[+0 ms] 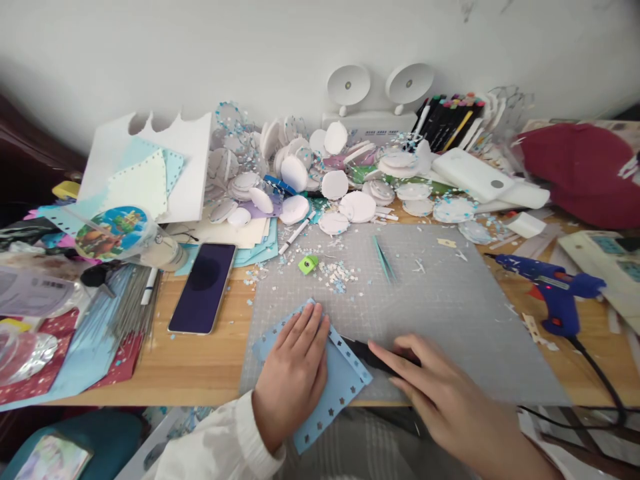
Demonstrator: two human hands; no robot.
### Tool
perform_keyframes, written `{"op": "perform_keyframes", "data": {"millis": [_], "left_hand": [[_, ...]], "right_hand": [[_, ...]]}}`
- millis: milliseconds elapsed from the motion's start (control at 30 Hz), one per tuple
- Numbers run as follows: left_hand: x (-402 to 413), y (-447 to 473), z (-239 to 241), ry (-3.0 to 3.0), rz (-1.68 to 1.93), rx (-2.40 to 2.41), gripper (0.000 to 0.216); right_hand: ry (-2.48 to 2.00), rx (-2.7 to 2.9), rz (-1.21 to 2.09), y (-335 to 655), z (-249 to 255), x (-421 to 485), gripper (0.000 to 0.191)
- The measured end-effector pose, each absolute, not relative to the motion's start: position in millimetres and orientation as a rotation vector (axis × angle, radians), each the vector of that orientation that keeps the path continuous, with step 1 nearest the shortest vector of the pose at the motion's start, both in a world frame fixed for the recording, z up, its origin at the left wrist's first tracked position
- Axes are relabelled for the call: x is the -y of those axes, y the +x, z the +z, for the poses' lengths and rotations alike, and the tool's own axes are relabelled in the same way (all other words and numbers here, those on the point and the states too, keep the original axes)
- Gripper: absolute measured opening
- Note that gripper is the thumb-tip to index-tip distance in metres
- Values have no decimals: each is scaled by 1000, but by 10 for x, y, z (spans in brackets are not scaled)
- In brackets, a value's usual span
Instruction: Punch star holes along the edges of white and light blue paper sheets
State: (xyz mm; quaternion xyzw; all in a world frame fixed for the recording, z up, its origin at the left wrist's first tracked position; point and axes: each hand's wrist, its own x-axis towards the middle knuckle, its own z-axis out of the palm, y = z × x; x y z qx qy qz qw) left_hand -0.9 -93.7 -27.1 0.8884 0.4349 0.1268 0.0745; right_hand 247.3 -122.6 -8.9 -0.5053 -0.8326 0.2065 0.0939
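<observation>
My left hand (294, 368) lies flat, fingers together and stretched, pressing a light blue punched paper sheet (340, 390) onto the grey cutting mat (430, 313) at the table's front edge. My right hand (440, 393) rests beside it with fingers extended over a black tool (367, 353) that lies on the mat against the paper's right edge; whether the fingers grip it is hidden.
A phone (203, 287) lies left of the mat. A blue glue gun (553, 287) with its cord sits at the right. Teal tweezers (384, 260), a small green punch (308, 264) and paper confetti lie on the mat. White discs (345, 200), markers and papers crowd the back.
</observation>
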Motion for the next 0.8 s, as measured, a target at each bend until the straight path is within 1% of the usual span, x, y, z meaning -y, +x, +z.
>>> {"op": "perform_keyframes", "data": {"millis": [133,333,667,800], "left_hand": [[936,-51,-222,2662,346,-1164,49],[928,-71,-208,2605,257,-1228,59],[929,-65,-218,2593,254,-1205,60],[926,-55,-217,2591,276,-1217,60]], "right_hand": [[-1491,2497,617,2529,-66,1325,49],[-1477,2474,603,2381,-91,1286,49],[-1553,2383,457,2295,-159,1223,46],[-1568,2330,438,2145,-163,1083,50]]}}
